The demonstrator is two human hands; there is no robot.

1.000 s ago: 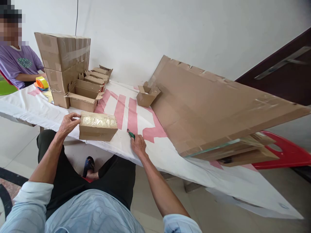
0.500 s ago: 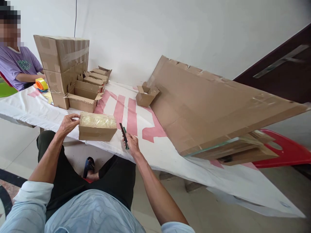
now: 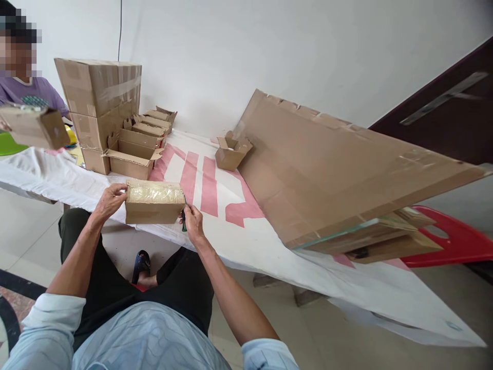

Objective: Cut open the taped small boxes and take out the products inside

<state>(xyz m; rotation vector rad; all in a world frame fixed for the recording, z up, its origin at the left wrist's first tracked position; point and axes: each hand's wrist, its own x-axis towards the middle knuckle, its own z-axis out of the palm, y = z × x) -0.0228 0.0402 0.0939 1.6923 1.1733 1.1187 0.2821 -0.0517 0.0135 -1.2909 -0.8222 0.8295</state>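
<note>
A small cardboard box (image 3: 154, 213), clear tape over its top, sits at the table's near edge. At its upper left corner, my left hand (image 3: 109, 201) grips the box between thumb and fingers. My right hand (image 3: 194, 222) is closed around a box cutter (image 3: 184, 222) with a dark, partly green body. The cutter is upright against the box's right end; its tip is mostly hidden by my fingers and the box edge, so I cannot tell whether it cuts in.
Taped boxes (image 3: 103, 90) are stacked at the left beside opened boxes (image 3: 133, 154). A small open box (image 3: 231, 153) stands near a large leaning cardboard sheet (image 3: 327, 169). A red chair (image 3: 454, 241) is at the right. Across the left end, another person holds a box (image 3: 38, 128).
My right hand has moved left, bringing the box cutter to the box's right end. My left hand stays at the left corner. The other person has lifted a box into view.
</note>
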